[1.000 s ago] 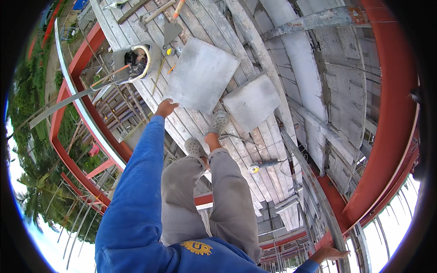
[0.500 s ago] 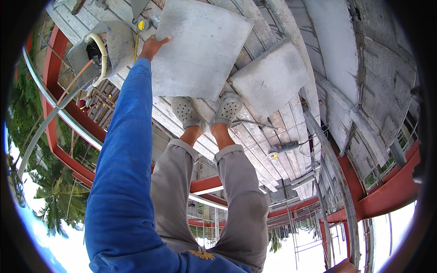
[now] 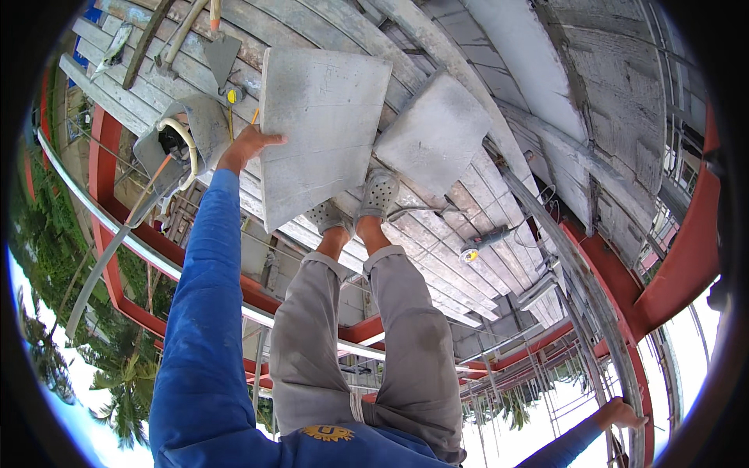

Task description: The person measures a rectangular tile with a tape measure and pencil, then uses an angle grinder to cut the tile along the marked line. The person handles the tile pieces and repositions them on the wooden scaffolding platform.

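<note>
My left hand grips the left edge of a flat grey cement board, thumb on top and fingers underneath. The board is tilted, its near left corner raised off the planks and partly hiding my left shoe. A thin orange stick shows just beyond that hand; whether the hand holds it I cannot tell. Far to the lower right, my right hand is closed round a long grey pole. A second, smaller grey board lies to the right of the first.
I stand on a plank platform. An angle grinder lies right of my feet. Beyond my left hand are a yellow tape measure, a trowel, a hammer and a grey container. Red beams edge the drop.
The cement board has shifted left and toward me, its near left edge lifting, with my left hand on it. My right hand shows more fully on the pole. The view has shifted.
</note>
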A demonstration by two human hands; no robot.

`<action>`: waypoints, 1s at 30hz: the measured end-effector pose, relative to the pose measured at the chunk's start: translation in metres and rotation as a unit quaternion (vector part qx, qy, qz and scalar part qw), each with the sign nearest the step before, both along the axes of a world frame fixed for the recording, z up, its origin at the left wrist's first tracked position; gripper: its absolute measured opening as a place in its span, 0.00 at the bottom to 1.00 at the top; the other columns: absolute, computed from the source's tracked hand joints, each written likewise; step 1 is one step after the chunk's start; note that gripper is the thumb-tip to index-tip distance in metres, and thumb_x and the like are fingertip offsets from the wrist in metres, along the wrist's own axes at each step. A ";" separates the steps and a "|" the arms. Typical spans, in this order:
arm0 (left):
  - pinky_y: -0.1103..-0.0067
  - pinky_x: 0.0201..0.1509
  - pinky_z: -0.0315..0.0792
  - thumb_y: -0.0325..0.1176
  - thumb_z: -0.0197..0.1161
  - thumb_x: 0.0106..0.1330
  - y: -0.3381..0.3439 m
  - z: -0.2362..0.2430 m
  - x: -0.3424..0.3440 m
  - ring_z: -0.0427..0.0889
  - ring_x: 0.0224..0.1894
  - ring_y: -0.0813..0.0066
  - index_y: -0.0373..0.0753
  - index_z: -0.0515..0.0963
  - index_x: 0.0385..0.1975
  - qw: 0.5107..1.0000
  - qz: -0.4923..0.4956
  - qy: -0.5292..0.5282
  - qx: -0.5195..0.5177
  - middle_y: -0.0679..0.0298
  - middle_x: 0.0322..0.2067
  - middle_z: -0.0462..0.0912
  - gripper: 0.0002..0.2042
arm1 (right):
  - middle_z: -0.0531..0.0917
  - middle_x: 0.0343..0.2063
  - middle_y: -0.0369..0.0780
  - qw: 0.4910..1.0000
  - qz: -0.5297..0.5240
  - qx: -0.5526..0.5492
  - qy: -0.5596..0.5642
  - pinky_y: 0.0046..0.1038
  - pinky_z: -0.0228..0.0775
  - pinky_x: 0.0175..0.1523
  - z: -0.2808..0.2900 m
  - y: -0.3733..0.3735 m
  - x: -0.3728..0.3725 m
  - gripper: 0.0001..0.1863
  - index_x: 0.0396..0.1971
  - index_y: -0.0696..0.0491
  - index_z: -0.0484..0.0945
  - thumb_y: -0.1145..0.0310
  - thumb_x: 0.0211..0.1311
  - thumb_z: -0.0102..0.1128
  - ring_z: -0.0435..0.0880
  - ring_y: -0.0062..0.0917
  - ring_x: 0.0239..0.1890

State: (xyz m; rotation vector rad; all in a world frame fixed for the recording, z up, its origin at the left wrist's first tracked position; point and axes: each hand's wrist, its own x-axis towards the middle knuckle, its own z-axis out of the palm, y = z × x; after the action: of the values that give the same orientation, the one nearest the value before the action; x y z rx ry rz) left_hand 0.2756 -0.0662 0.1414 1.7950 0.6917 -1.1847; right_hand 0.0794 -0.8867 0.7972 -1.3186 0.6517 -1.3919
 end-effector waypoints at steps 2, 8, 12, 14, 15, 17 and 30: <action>0.64 0.56 0.81 0.48 0.87 0.50 -0.028 0.025 0.007 0.90 0.51 0.53 0.22 0.83 0.55 0.998 -0.046 -0.035 0.012 0.45 0.49 0.90 0.39 | 0.85 0.38 0.65 0.981 -0.127 -0.093 0.115 0.57 0.83 0.57 0.004 0.005 0.002 0.30 0.48 0.79 0.74 0.58 0.73 0.57 0.89 0.58 0.45; 0.66 0.49 0.83 0.44 0.82 0.58 -0.088 0.071 -0.030 0.92 0.42 0.59 0.23 0.86 0.45 0.995 -0.006 -0.085 0.049 0.47 0.38 0.92 0.28 | 0.86 0.34 0.62 0.923 -0.297 -0.159 0.188 0.54 0.86 0.49 -0.008 -0.022 0.050 0.35 0.45 0.77 0.73 0.49 0.70 0.56 0.91 0.55 0.39; 0.63 0.51 0.83 0.47 0.80 0.59 -0.139 0.088 -0.025 0.92 0.47 0.47 0.24 0.87 0.45 0.970 -0.132 -0.165 0.121 0.38 0.42 0.91 0.28 | 0.86 0.32 0.60 0.918 -0.337 -0.131 0.165 0.52 0.88 0.46 -0.012 -0.018 0.034 0.37 0.44 0.75 0.74 0.45 0.70 0.55 0.92 0.53 0.37; 0.60 0.53 0.84 0.52 0.81 0.55 -0.169 0.101 -0.022 0.91 0.49 0.45 0.26 0.87 0.44 0.963 -0.174 -0.132 0.156 0.37 0.43 0.90 0.31 | 0.86 0.32 0.59 0.923 -0.318 -0.120 0.180 0.50 0.88 0.46 -0.014 -0.025 0.030 0.38 0.43 0.75 0.75 0.44 0.71 0.55 0.92 0.51 0.37; 0.60 0.52 0.84 0.54 0.81 0.55 -0.179 0.106 -0.026 0.91 0.49 0.44 0.26 0.88 0.44 0.964 -0.169 -0.137 0.154 0.37 0.43 0.90 0.32 | 0.86 0.32 0.59 0.925 -0.311 -0.119 0.184 0.50 0.88 0.46 -0.013 -0.024 0.030 0.38 0.43 0.74 0.75 0.43 0.71 0.55 0.92 0.51 0.37; 0.59 0.52 0.84 0.57 0.81 0.55 -0.197 0.102 -0.029 0.92 0.47 0.43 0.27 0.88 0.44 0.966 -0.163 -0.134 0.151 0.39 0.41 0.91 0.33 | 0.86 0.32 0.58 0.931 -0.292 -0.122 0.182 0.48 0.88 0.45 -0.008 -0.015 0.042 0.38 0.43 0.74 0.76 0.42 0.71 0.55 0.91 0.50 0.37; 0.58 0.59 0.82 0.53 0.78 0.54 -0.228 0.105 -0.025 0.90 0.53 0.42 0.27 0.86 0.49 0.949 -0.183 -0.138 0.217 0.38 0.47 0.90 0.33 | 0.87 0.43 0.56 0.940 -0.267 -0.109 0.184 0.45 0.86 0.58 -0.024 0.000 0.027 0.44 0.44 0.69 0.83 0.33 0.79 0.46 0.89 0.43 0.47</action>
State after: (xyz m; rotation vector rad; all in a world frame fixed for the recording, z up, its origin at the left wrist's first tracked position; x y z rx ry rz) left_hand 0.2505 -0.2938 0.2467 2.4889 0.4885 -1.0302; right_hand 0.1060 -0.8871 0.7730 -1.6790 1.2035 -1.6964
